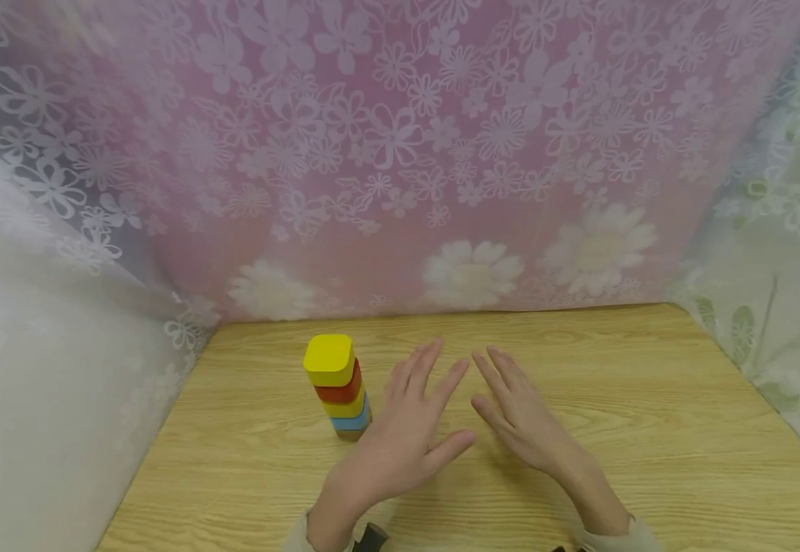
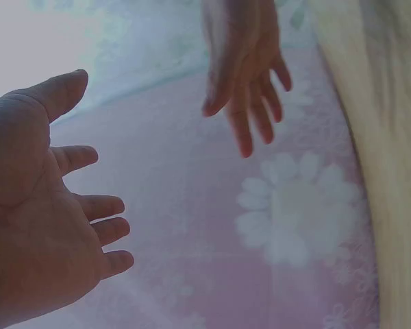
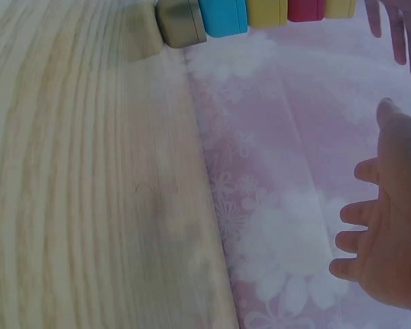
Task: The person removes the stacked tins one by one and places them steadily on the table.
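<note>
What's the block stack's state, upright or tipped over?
Upright. The block stack stands on the table, with a yellow block on top and a brown block at the bottom.

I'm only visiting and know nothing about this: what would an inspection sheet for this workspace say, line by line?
Surface: light wood-grain tabletop.
Job's things: one block tower, stacked yellow, red, yellow, blue, brown from top down; it stands nearer the left hand than the right hand.
Clutter: nothing seen.
Hands: both open, fingers extended, holding nothing.
Cables: nothing seen.
Surroundings: pink floral curtain behind, pale patterned hangings at both sides.
</note>
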Tool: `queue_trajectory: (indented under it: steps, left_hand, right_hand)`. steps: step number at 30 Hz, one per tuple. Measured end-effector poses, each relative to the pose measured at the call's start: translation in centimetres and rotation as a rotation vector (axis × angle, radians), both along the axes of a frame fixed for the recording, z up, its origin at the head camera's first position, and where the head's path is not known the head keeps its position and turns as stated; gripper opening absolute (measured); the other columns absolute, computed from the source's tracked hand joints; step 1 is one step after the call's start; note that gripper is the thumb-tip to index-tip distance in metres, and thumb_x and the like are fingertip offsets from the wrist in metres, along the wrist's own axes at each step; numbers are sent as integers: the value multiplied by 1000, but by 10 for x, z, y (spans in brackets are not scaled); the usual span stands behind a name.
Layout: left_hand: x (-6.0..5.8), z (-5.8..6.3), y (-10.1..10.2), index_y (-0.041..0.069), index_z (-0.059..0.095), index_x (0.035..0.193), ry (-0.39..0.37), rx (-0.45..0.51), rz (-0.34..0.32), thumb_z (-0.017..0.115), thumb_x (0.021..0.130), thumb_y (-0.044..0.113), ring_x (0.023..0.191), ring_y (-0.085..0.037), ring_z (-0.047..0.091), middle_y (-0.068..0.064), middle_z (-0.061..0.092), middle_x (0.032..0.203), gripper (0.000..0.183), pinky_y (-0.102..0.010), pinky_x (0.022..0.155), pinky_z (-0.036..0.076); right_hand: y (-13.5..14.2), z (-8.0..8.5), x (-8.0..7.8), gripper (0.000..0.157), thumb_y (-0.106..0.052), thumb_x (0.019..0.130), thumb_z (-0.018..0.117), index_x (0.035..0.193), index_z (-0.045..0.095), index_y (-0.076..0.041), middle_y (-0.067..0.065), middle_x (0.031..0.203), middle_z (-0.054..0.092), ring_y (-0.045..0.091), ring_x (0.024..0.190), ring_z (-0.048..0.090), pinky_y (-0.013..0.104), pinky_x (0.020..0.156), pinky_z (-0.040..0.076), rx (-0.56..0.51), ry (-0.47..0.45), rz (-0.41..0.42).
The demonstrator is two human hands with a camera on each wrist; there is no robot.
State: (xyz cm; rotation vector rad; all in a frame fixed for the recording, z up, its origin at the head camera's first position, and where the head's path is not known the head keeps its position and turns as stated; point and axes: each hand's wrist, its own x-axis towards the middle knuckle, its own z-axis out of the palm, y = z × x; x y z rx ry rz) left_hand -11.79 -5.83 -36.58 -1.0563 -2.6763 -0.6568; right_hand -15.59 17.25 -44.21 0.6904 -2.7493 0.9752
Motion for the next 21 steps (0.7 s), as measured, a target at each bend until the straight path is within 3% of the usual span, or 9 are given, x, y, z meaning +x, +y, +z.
queue_trajectory:
  steps: [5,10,16,21]
  left_hand:
    - [9,16,-17,26,16,160,-37,115,-1,56,100,46,151,-33,4,-1,-7,166,75,-64,114,23]
    - [12,27,-38,19,22,159,26,221,-5,61,99,37,150,-37,5,-6,-1,166,74,-69,112,18]
    - [10,31,-69,17,25,158,87,376,13,57,102,35,149,-34,8,-10,8,165,68,-68,109,24]
    - [6,27,-97,18,22,158,37,486,54,65,96,11,150,-30,7,-7,7,164,75,-68,109,24]
  right_hand:
    - [-10,7,1,58,-29,108,42,160,20,-15,18,164,13,47,148,13,78,103,21,-66,-1,60]
    - [-23,15,2,57,-30,108,41,160,20,-17,15,164,13,44,148,14,78,104,22,-99,-26,97]
    - [-38,24,5,57,-32,108,41,160,21,-18,13,163,18,40,148,17,71,109,23,-98,-22,130]
    - [-55,30,8,59,-31,107,45,159,22,-17,13,162,21,37,148,22,65,112,26,-112,-12,157]
